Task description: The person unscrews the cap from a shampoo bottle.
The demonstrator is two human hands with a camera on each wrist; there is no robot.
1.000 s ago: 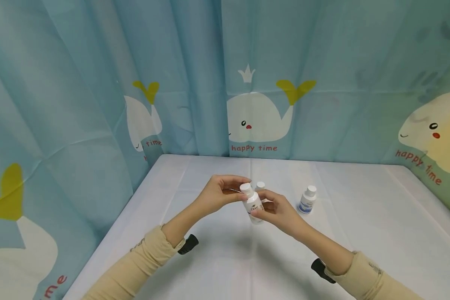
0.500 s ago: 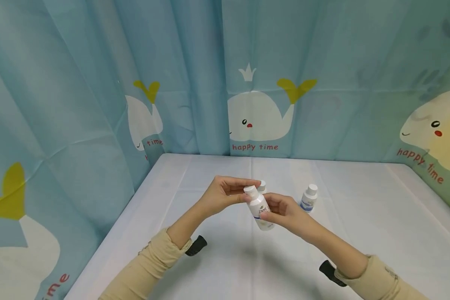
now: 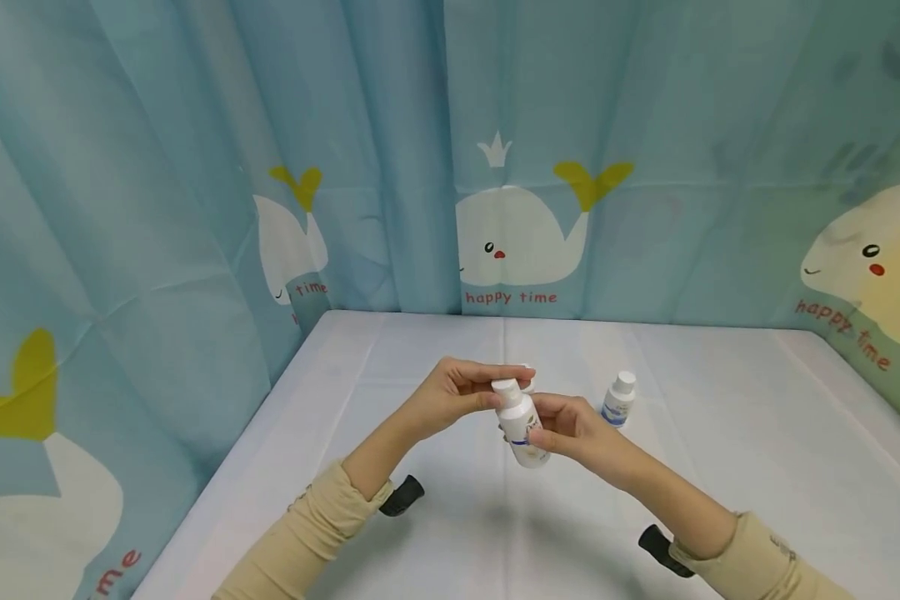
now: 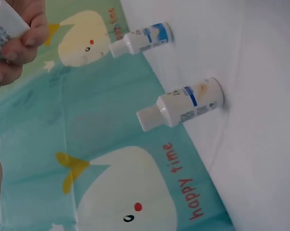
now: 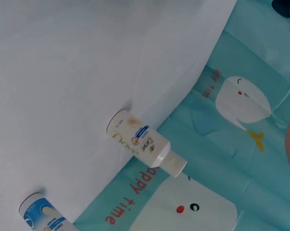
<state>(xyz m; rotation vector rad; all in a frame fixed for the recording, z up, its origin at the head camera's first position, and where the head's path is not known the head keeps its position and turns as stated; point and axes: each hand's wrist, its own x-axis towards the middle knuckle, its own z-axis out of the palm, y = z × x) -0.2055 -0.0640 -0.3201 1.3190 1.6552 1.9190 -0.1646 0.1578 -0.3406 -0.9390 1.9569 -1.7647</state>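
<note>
A small white Dove bottle (image 3: 522,433) with a white cap is held tilted above the table. My right hand (image 3: 585,437) grips its body, thumb across the front label. At the cap, my left hand (image 3: 453,396) has its thumb on the near side and its fingers reaching over behind. Curled fingers around a white bottle (image 4: 5,29) show at the left wrist view's upper left corner. Behind the hands stands another white Dove bottle (image 5: 140,139), mostly hidden in the head view. A white bottle with a blue label (image 3: 618,400) stands upright to the right.
All this is over a table (image 3: 720,450) with a white cover. A blue curtain (image 3: 390,167) with printed whales hangs along the back and sides. Dark wrist-camera mounts (image 3: 402,496) sit under both sleeves.
Both hands and the held bottle have shifted slightly right and down. My left fingers now reach farther right over the cap. The blue-labelled bottle stays in place.
</note>
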